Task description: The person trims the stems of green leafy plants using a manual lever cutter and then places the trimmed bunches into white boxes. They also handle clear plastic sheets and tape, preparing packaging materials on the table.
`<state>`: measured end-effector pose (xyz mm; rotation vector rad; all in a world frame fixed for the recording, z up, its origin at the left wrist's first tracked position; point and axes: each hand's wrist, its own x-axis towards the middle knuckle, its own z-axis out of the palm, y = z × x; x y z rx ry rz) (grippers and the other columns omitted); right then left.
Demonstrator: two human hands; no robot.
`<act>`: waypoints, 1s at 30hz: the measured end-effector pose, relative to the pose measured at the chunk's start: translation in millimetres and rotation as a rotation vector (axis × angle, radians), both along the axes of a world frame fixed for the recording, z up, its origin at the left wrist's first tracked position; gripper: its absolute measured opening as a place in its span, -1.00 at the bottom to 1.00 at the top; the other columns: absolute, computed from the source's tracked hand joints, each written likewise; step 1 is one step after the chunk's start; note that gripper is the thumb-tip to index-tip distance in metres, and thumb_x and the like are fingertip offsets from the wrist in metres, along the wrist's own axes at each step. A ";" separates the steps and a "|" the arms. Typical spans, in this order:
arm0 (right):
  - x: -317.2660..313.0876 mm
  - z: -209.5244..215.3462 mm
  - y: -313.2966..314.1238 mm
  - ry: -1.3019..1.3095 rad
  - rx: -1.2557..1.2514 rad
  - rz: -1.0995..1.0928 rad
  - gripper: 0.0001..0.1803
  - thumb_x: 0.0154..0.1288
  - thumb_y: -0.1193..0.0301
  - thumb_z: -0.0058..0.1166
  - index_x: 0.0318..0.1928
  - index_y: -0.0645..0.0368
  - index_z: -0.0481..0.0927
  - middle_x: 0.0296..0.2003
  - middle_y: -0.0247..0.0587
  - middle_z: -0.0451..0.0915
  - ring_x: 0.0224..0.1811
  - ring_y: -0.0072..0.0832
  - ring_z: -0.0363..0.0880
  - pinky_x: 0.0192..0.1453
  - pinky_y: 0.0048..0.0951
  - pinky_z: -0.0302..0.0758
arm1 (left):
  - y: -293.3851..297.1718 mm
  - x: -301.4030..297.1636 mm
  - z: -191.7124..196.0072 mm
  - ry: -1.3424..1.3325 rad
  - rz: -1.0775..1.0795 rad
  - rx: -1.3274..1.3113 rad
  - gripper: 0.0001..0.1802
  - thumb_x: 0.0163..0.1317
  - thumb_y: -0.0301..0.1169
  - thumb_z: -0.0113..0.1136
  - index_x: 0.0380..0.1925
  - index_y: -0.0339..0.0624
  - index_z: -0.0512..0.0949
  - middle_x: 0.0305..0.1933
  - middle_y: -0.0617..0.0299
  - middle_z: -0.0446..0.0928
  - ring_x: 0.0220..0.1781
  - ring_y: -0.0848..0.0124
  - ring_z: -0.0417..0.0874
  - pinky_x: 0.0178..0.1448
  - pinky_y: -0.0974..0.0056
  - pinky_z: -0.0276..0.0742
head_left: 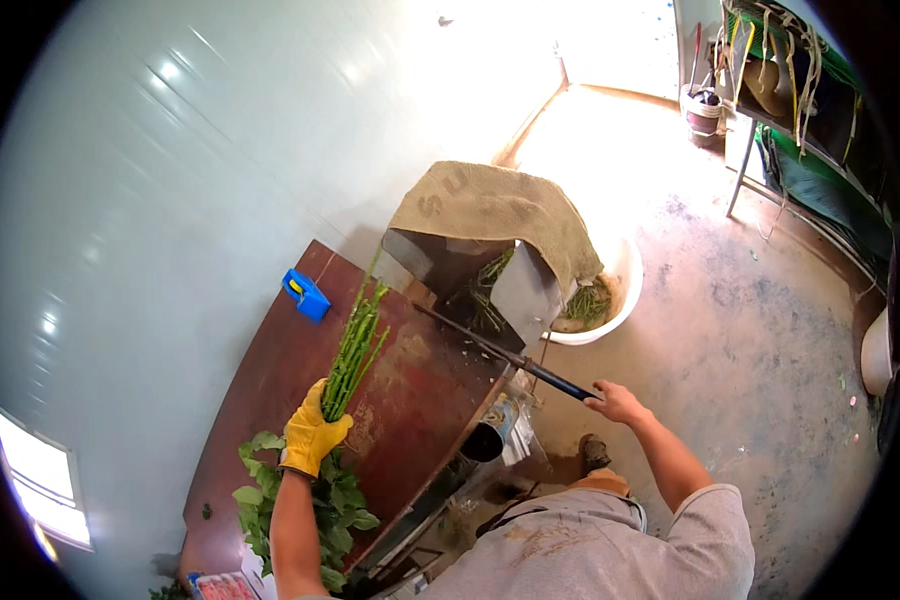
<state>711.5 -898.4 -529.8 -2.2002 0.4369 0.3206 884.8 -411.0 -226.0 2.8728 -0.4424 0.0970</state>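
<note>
Left hand (313, 435), in a yellow glove, is closed tight around a bundle of green stems (355, 350). Stems are held tilted up and away over the reddish-brown bench (270, 380), cut ends pointing toward the cutter; leafy ends (300, 505) hang below the glove, near the bench's front edge. Right hand (615, 400), bare, is curled around the dark grip of a long lever handle (510, 355), which runs up-left to a metal chopper box (490, 285) at the bench's far end. The box is draped with a burlap sack (495, 215). Chopped greens are seen in a white basin (610, 290) on the concrete floor just beside the box. A small blue object (306, 294) lies on the bench's far left edge, apart from the stems.
</note>
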 end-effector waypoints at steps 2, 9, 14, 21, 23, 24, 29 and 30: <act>-3.7 -24.3 5.5 0.092 -0.020 0.048 -0.28 0.18 -0.10 0.27 0.21 0.07 0.52 0.12 0.02 0.60 0.18 -0.03 0.55 0.22 -0.11 0.49 | -4.2 -16.3 6.6 0.004 0.014 -0.019 -0.15 -0.06 -0.17 0.47 0.30 0.03 0.37 0.01 0.03 0.66 0.03 0.03 0.70 0.07 0.07 0.62; 1.1 -16.0 0.0 0.267 -0.057 0.172 -0.42 0.13 -0.11 0.30 -0.02 0.05 0.65 -0.17 -0.01 0.70 -0.08 -0.02 0.66 0.01 -0.09 0.57 | -31.3 -63.3 11.0 -0.007 -0.084 0.012 -0.14 -0.07 -0.19 0.50 0.30 -0.02 0.38 0.01 -0.01 0.66 0.03 0.03 0.69 0.07 0.06 0.62; -49.8 140.7 -43.5 0.179 0.089 0.408 -0.50 0.24 0.05 0.28 0.01 0.15 0.61 -0.38 -0.07 0.66 -0.30 -0.18 0.65 -0.16 -0.23 0.57 | -60.3 -115.9 22.9 0.100 -0.194 0.011 -0.17 -0.05 -0.17 0.50 0.28 -0.07 0.40 0.04 -0.03 0.63 0.06 0.03 0.67 0.07 0.10 0.60; -44.3 350.0 -58.6 0.218 0.910 0.174 -0.35 0.31 0.43 0.18 0.37 0.31 0.30 -0.24 -0.17 0.65 -0.38 -0.57 0.55 -0.28 -0.52 0.53 | -92.6 -189.1 51.3 0.352 -0.346 0.052 -0.20 0.04 -0.15 0.42 0.31 -0.02 0.37 -0.15 0.12 0.61 -0.13 0.08 0.66 -0.09 0.10 0.58; -37.4 379.2 -57.6 0.181 1.000 0.190 -0.28 0.26 0.43 0.21 0.40 0.30 0.27 -0.17 -0.08 0.66 -0.39 -0.56 0.57 -0.27 -0.54 0.54 | -93.6 -202.3 64.9 0.345 -0.370 0.013 -0.20 0.01 -0.16 0.47 0.29 -0.08 0.40 -0.20 0.07 0.61 -0.16 0.02 0.66 -0.10 0.07 0.58; -34.5 389.0 -56.1 0.144 1.063 0.190 -0.26 0.23 0.41 0.23 0.40 0.28 0.28 -0.16 -0.04 0.66 -0.41 -0.55 0.58 -0.29 -0.56 0.55 | -93.0 -207.5 71.8 0.331 -0.372 -0.004 -0.19 0.00 -0.16 0.47 0.29 -0.08 0.40 -0.20 0.08 0.61 -0.17 0.02 0.66 -0.12 0.07 0.57; -18.3 401.2 -47.8 0.012 1.215 0.180 -0.16 0.11 0.26 0.33 0.39 0.24 0.31 -0.16 0.09 0.68 -0.53 -0.53 0.60 -0.43 -0.63 0.53 | -83.1 -227.5 105.6 0.345 -0.409 0.016 -0.16 -0.08 -0.19 0.48 0.28 -0.10 0.42 -0.21 0.10 0.61 -0.22 0.04 0.65 -0.19 0.08 0.56; -16.3 399.7 -47.2 -0.013 1.174 0.211 -0.24 0.14 0.15 0.35 0.29 0.25 0.43 -0.19 0.16 0.67 -0.57 -0.51 0.58 -0.47 -0.64 0.52 | -81.8 -231.9 110.2 0.412 -0.389 0.128 -0.11 -0.11 -0.30 0.41 0.34 -0.04 0.36 -0.14 0.18 0.62 -0.14 0.15 0.67 -0.13 0.14 0.59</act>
